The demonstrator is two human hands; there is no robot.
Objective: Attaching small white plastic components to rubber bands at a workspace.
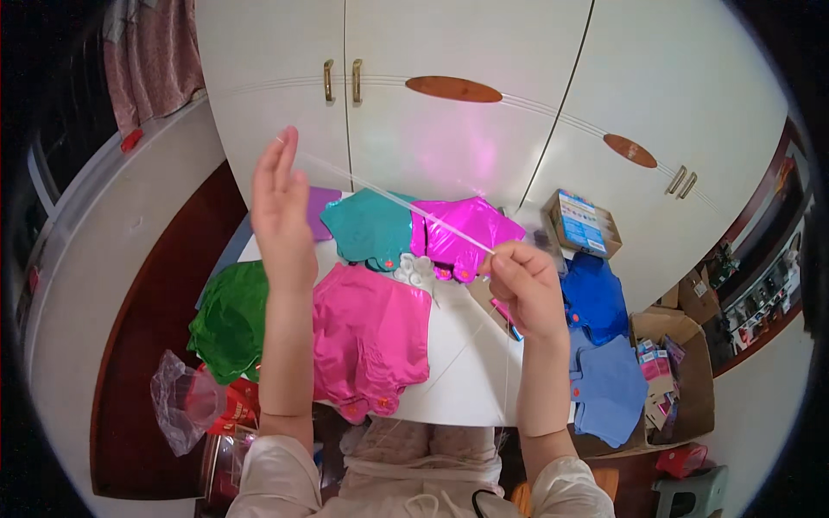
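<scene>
Right hand: the thumb and bent forefinger pinched one end of a thin white strand. Left hand: raised higher, the fingers stood extended, the strand reaching them near the tips; whether it was looped there could not be told. The strand ran straight and slanting between the hands, above the table. The step in hand appeared to be drawing out a length of strand; the next move seemed to call for a firm right pinch and even tension. Beneath lay pink foil pieces and a cluster of small white pieces; beyond these, magenta foil pieces beside teal foil pieces.
</scene>
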